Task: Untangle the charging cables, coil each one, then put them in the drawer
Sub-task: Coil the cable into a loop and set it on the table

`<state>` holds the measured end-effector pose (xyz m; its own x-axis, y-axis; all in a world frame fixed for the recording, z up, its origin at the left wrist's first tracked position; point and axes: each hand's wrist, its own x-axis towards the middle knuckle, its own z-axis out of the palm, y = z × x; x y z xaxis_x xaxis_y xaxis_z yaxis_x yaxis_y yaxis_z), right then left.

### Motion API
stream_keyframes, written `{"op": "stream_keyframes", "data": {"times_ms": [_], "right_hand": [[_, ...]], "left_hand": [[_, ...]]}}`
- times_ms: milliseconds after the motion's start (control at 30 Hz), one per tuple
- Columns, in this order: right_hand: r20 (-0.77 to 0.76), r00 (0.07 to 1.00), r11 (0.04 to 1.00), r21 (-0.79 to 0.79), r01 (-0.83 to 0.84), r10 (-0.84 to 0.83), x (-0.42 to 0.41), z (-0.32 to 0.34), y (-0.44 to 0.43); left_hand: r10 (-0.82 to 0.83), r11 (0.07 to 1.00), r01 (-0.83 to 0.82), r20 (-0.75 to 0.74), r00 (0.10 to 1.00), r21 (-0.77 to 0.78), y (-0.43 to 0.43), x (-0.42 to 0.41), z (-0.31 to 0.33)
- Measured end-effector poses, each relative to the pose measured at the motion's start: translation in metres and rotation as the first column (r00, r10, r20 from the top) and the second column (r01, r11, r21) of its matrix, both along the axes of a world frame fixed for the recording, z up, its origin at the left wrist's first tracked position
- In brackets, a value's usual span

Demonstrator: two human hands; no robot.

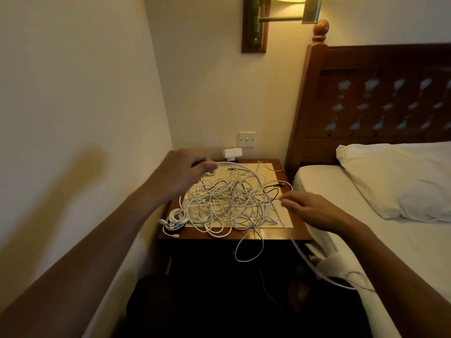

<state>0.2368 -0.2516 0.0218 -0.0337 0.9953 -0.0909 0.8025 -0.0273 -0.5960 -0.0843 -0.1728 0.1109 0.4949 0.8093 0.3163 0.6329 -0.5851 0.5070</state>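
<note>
While the messy pile of charging cables (227, 203) lies on the wooden nightstand (298, 231), the left hand (181, 170) pinches one thick white cable (231, 163) above it. The right hand (314, 211) has bent fingers beside the pile; I cannot tell if it holds anything. One coiled cable (177, 217) sits at the front left corner.
</note>
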Motion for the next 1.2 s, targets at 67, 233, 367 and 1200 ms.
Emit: {"op": "stream_keyframes", "data": {"times_ms": [67,233,367,1200], "right_hand": [[-0.179,0.983,0.993,0.117,-0.026,0.047,-0.029,0.022,0.002],[-0.24,0.943,0.93,0.339,-0.141,0.23,-0.078,0.049,0.008],[-0.407,0.895,0.928,0.373,-0.016,0.179,-0.07,0.035,0.019],[-0.2,0.978,0.831,0.552,0.066,0.055,-0.09,0.063,0.01]], "left_hand": [[-0.101,0.992,0.105,0.06,0.993,-0.073,-0.014,0.019,0.004],[-0.16,0.93,0.242,0.285,0.945,-0.278,-0.031,0.039,0.004],[-0.01,0.692,0.442,0.604,0.797,-0.571,-0.029,0.025,0.004],[-0.108,0.595,0.585,0.667,0.737,-0.55,-0.029,0.015,-0.042]]}}
